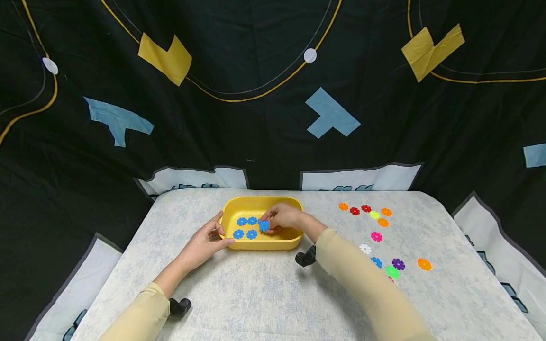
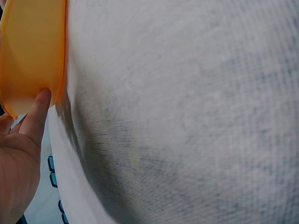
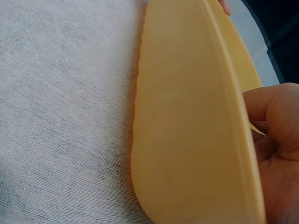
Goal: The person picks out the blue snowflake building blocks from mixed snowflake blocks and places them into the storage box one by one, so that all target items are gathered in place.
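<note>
A yellow plastic tray stands on the table, with several blue notched discs lying inside it. My left hand holds the tray's left end; in the left wrist view its thumb lies against the outer wall. Over the tray's right half, my right hand pinches a blue notched disc between its fingertips. The right wrist view shows that hand reaching behind the tray's wall, which hides its fingertips and the disc.
To the right, loose notched discs in several colours lie on the table, among them an orange disc, a purple disc and a pink disc. Some sit close beside my right sleeve. A black curtain hangs behind the table.
</note>
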Motion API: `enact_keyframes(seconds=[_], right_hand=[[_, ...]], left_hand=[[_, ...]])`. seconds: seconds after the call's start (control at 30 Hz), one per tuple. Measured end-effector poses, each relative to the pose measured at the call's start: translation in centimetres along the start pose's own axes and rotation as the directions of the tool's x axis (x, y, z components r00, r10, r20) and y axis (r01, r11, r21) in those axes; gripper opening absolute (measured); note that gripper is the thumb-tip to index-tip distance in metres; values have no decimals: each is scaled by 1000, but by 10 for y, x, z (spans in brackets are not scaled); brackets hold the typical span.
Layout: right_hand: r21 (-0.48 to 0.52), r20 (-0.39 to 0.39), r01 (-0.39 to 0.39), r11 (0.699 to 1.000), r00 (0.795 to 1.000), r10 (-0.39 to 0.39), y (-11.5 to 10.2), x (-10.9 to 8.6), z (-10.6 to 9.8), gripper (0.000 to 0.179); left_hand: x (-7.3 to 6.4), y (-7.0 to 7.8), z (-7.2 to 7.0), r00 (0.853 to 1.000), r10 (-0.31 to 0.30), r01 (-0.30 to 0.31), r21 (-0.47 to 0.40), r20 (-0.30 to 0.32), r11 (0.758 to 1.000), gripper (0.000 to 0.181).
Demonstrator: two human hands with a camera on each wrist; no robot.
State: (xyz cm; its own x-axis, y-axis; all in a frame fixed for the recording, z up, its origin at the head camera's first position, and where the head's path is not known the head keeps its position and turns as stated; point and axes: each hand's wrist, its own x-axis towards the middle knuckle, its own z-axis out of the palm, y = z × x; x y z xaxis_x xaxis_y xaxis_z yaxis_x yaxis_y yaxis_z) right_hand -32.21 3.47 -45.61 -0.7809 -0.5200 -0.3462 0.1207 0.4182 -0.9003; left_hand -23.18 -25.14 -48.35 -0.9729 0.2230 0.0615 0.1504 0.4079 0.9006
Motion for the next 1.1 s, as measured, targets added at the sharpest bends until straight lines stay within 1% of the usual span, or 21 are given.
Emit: enact_keyframes(seconds=[0.1,0.27,0.43,0.7,0.97,1.1], right_hand=[[-16,14,6,1000,1000,-6,2,-1,2,23],[-15,31,12,1000,999,-11,2,-2,6,24],[-10,36,-1,1000,999,2,4,-1,8,26],[-3,34,4,1000,999,-3,6,0,9,27],[-40,32,7,999,999,-5,5,-2,10,25],[-41,35,2,999,999,-1,6,-2,8,25]], left_hand=[[0,0,0,1000,2,-2,2,2,1000,46],[0,1,0,1000,-2,2,7,3,1000,46],[0,0,0,1000,-4,4,15,4,1000,46],[1,0,0,1000,-6,6,10,8,1000,46],[0,1,0,1000,-6,6,3,9,1000,46],[-1,0,0,1000,-6,6,2,8,1000,45]])
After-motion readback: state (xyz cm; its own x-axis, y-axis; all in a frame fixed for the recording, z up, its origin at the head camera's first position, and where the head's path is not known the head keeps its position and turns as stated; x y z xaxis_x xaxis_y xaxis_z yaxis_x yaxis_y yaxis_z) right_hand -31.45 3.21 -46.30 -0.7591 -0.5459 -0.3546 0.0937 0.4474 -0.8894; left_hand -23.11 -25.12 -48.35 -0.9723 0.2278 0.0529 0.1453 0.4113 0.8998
